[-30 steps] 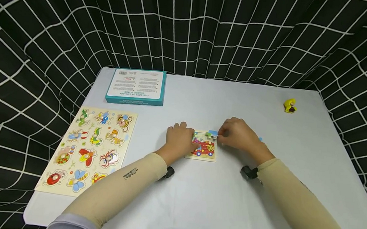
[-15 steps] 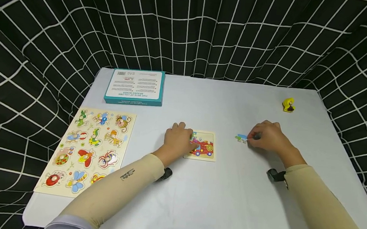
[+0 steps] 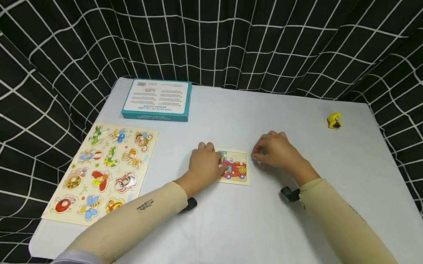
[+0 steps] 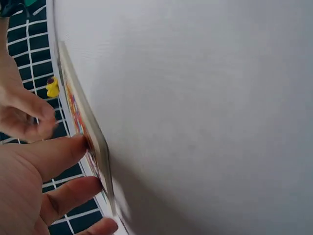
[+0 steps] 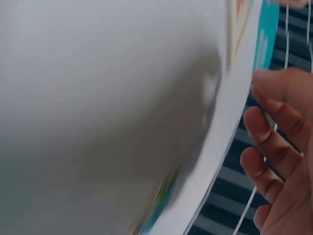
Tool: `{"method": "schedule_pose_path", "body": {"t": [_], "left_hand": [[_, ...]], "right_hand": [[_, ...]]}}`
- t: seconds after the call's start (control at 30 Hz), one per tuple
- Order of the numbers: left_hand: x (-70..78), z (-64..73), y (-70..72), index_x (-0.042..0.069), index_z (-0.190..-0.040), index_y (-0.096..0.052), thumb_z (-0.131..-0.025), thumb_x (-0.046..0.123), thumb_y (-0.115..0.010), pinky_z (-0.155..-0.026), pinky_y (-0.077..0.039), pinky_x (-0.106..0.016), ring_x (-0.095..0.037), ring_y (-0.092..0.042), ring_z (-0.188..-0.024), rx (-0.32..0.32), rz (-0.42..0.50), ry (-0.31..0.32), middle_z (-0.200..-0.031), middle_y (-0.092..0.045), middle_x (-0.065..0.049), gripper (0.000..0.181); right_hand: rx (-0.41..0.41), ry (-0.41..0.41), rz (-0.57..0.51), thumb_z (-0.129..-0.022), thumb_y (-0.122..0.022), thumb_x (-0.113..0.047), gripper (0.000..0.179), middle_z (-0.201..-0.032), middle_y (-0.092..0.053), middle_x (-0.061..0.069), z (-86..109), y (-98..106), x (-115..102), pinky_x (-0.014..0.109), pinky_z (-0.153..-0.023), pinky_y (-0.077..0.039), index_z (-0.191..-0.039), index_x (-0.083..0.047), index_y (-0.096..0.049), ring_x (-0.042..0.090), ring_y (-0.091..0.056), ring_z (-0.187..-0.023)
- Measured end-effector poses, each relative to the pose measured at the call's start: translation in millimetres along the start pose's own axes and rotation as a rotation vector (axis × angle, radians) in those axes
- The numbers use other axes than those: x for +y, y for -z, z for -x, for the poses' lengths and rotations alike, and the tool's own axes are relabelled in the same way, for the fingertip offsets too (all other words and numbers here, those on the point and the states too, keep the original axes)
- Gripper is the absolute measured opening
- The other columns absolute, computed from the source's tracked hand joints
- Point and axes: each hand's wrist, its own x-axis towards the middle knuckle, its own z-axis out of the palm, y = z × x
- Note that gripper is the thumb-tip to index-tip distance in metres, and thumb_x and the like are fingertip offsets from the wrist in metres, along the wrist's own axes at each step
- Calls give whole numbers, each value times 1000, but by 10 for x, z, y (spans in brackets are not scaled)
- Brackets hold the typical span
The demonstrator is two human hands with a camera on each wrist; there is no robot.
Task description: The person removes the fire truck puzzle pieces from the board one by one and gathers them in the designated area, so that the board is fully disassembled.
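Observation:
My left hand (image 3: 206, 161) holds the left part of a small wooden jigsaw puzzle (image 3: 242, 156) with a red car on it. Its thumb (image 4: 73, 147) touches the picture face, and its fingers reach around the far left corner. The puzzle's upper right is bare, pale board. My right hand (image 3: 275, 150) hovers just right of the puzzle, palm turned left, fingers loosely bent with nothing visible between them. A blurred blue and green puzzle piece (image 5: 159, 203) lies on the table in the right wrist view; in the head view the right hand and forearm hide that spot.
A large insect peg puzzle (image 3: 104, 168) lies at the left. Behind it sits a teal box (image 3: 157, 100) with a white printed label. A small yellow toy (image 3: 334, 120) stands at the far right of the white table (image 3: 241, 227). Black grid cloth (image 3: 220, 32) surrounds it.
The right hand carried a blue and green piece from the puzzle's upper right to the right, let it go, and came back to the puzzle's right side. The left hand stayed in place.

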Motion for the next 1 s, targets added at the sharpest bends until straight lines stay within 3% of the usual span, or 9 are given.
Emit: {"method": "schedule_pose_path", "body": {"t": [0.2, 0.4, 0.8, 1.0], "left_hand": [[-55, 21, 6, 21, -77, -69, -84, 49, -73, -61, -44, -34, -19, -49, -80, -27, 127, 19, -91, -56, 0, 29], [-90, 43, -15, 25, -66, -63, -84, 51, -73, -61, -45, -35, -18, -52, -82, 2, 108, 8, -93, -58, 2, 33], [-115, 22, 26, 25, -60, -57, -85, 52, -71, -61, -43, -36, -19, -49, -80, -21, 53, -1, -91, -56, 1, 40], [-130, 31, 52, 25, -66, -60, -85, 51, -71, -60, -43, -36, -19, -50, -77, -45, 12, -3, -84, -52, 1, 35]], "right_hand": [[19, 77, 83, -81, -78, -31, 11, -86, -66, -7, -254, -229, -329, 43, -79, -33, -83, -20, -76, 19, -52, -90], [27, 96, 109, -82, -78, -29, 15, -91, -69, -3, -391, -267, -534, 43, -79, -35, -90, -16, -78, 21, -54, -90], [89, 219, 228, -82, -73, -28, 9, -83, -69, -7, -518, -292, -591, 41, -78, -33, -81, -20, -78, 19, -53, -84], [99, 126, 162, -75, -72, -27, 8, -79, -66, -8, -497, -175, -530, 45, -81, -32, -76, -19, -75, 19, -53, -84]]}}
